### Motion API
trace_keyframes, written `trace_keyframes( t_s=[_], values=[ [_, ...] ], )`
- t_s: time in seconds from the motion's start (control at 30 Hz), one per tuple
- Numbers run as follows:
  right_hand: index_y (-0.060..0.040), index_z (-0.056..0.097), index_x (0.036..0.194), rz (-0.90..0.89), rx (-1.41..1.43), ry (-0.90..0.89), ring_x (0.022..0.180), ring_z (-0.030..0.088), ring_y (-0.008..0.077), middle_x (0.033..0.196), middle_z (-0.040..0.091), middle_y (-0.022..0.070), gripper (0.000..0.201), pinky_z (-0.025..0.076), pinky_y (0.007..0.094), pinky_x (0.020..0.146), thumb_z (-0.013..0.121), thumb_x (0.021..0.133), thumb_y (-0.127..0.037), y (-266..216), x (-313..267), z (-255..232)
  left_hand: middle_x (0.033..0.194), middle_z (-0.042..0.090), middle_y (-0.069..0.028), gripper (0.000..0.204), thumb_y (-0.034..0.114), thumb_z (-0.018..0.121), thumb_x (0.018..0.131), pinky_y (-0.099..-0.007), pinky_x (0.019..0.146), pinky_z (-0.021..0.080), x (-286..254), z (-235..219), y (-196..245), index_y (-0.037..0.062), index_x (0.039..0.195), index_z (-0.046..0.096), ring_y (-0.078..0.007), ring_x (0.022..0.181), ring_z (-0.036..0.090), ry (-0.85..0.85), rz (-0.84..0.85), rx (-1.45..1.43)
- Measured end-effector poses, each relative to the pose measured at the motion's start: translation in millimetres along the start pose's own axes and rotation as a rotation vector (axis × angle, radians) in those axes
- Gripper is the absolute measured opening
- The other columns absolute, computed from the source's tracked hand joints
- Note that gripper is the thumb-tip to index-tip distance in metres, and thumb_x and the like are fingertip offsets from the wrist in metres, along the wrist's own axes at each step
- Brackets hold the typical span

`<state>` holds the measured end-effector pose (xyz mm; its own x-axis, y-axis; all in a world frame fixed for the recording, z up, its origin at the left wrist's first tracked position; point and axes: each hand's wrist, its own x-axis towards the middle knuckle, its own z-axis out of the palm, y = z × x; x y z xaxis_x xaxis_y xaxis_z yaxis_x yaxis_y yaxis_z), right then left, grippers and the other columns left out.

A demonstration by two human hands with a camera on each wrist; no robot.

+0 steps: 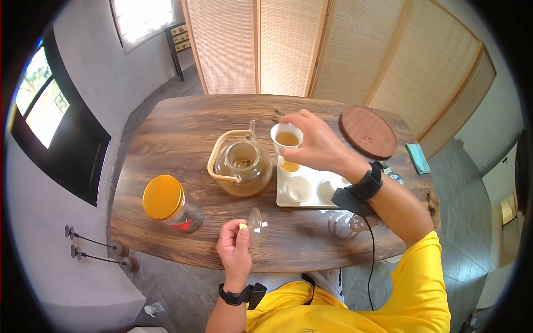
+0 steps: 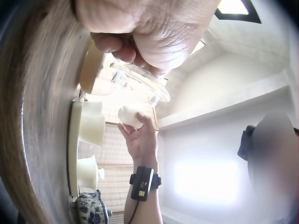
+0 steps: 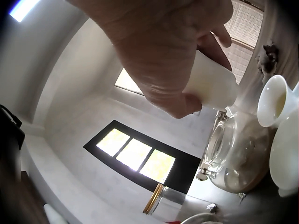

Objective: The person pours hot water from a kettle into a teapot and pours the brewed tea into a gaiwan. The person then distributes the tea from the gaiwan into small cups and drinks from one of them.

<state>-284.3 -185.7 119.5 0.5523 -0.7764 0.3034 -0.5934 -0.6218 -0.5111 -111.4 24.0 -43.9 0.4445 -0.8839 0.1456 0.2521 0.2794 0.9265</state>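
In the head view my right hand (image 1: 316, 141) grips a white cup (image 1: 287, 139) of amber liquid, held up beside the glass teapot (image 1: 244, 175) and above the white tray (image 1: 283, 198). The teapot's top is uncovered and its pale handle leans to the left. Near the table's front edge my left hand (image 1: 234, 247) pinches a clear glass lid (image 1: 256, 226) held on edge. The right wrist view shows fingers and thumb round the white cup (image 3: 211, 84). In the left wrist view the glass lid (image 2: 142, 81) is under my curled fingers.
A jar with an orange lid (image 1: 163, 197) stands at the left. On the tray are a cup of yellow liquid (image 1: 289, 167) and white cups (image 1: 299, 189). A round wooden board (image 1: 368, 131) and a teal cloth (image 1: 417, 159) lie at the right, near a blue-patterned pot (image 2: 92, 208).
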Motion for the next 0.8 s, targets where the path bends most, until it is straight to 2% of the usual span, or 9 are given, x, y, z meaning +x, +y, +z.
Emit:
trace_keyframes(
  t_s=[0.27,0.33,0.43,0.57,0.63,0.8],
  values=[
    [0.0041,0.063,0.129,-0.093,0.031,-0.068,0.116,0.062,0.0367,0.122,0.063,0.0209,0.057,0.050,0.0427,0.100,0.076,0.080,-0.023,-19.8,31.3,25.1,0.091,0.060,0.0048,0.026,0.027,0.069,0.103,-0.0189,0.067,0.041,-0.8,0.2,1.3,0.0041,0.116,0.063,-0.0022,0.075,0.049,-0.003,-0.015,-0.038],
    [0.0060,0.061,0.133,-0.118,0.043,-0.110,0.123,0.058,0.0386,0.127,0.060,0.0232,0.064,0.047,0.0437,0.106,0.072,0.077,-0.024,-22.5,35.8,28.9,0.092,0.060,0.0048,0.025,0.025,0.070,0.103,-0.0186,0.070,0.043,-0.8,1.6,3.6,0.0043,0.116,0.064,-0.0023,0.079,0.050,0.004,-0.015,-0.026],
    [0.0069,0.060,0.133,-0.118,0.029,-0.148,0.124,0.057,0.0383,0.129,0.059,0.0235,0.064,0.046,0.0431,0.108,0.072,0.077,-0.023,-28.1,38.8,31.3,0.093,0.060,0.0047,0.025,0.025,0.070,0.103,-0.0184,0.073,0.044,-0.7,0.4,4.0,0.0044,0.116,0.064,-0.0025,0.082,0.051,-0.008,-0.026,-0.037],
    [0.0074,0.060,0.133,-0.131,-0.013,-0.170,0.123,0.058,0.0380,0.128,0.059,0.0232,0.065,0.047,0.0429,0.106,0.072,0.077,-0.023,-27.3,41.7,36.2,0.092,0.059,0.0050,0.026,0.025,0.070,0.102,-0.0184,0.072,0.043,-0.9,-0.3,2.4,0.0044,0.117,0.064,-0.0024,0.081,0.050,-0.002,-0.026,-0.043],
    [0.0027,0.061,0.135,-0.127,-0.056,-0.199,0.123,0.059,0.0382,0.131,0.059,0.0217,0.063,0.049,0.0433,0.104,0.077,0.079,-0.023,-27.5,42.6,37.0,0.092,0.059,0.0051,0.026,0.024,0.071,0.102,-0.0186,0.071,0.042,-0.9,-0.7,3.0,0.0043,0.117,0.064,-0.0024,0.080,0.049,-0.015,-0.027,-0.057],
    [0.0029,0.059,0.137,-0.146,-0.096,-0.227,0.123,0.059,0.0379,0.131,0.059,0.0214,0.065,0.049,0.0431,0.104,0.076,0.080,-0.023,-31.0,44.7,36.0,0.092,0.059,0.0052,0.026,0.024,0.070,0.102,-0.0187,0.071,0.042,-0.7,-0.6,3.8,0.0044,0.117,0.064,-0.0025,0.080,0.049,-0.021,-0.022,-0.071]
  ],
)
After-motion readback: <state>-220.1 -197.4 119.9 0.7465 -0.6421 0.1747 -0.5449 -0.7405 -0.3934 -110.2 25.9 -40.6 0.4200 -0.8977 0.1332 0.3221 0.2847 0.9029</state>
